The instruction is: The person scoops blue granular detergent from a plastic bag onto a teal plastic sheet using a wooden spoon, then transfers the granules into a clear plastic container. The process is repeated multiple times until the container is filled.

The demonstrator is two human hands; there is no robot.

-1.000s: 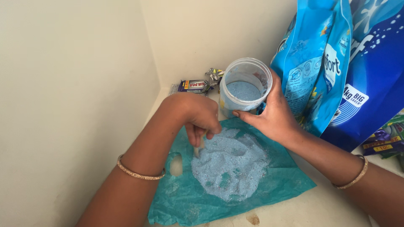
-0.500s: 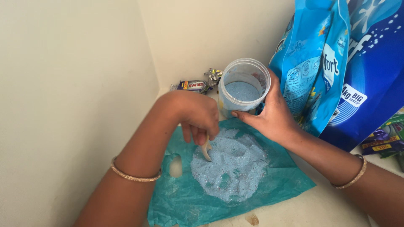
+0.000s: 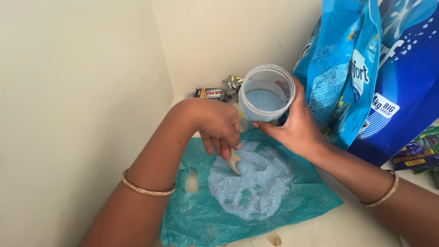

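A flattened teal plastic bag (image 3: 302,201) lies on the pale counter with a spread of light blue powder (image 3: 249,183) on it. My left hand (image 3: 219,128) grips a small pale spoon (image 3: 234,162) whose tip is dug into the powder. My right hand (image 3: 297,126) holds a clear plastic jar (image 3: 266,93) upright at the bag's far edge; the jar has blue powder in its bottom. Both wrists wear thin gold bangles.
Two large blue detergent bags (image 3: 366,77) stand at the right, close behind my right hand. Small foil sachets (image 3: 215,91) lie in the wall corner behind the jar. More sachets (image 3: 418,153) sit at the far right. Cream walls close in at the left and back.
My left hand has shifted slightly right along the powder with the spoon, scraping it across the heap. The jar and my right hand have stayed in place.
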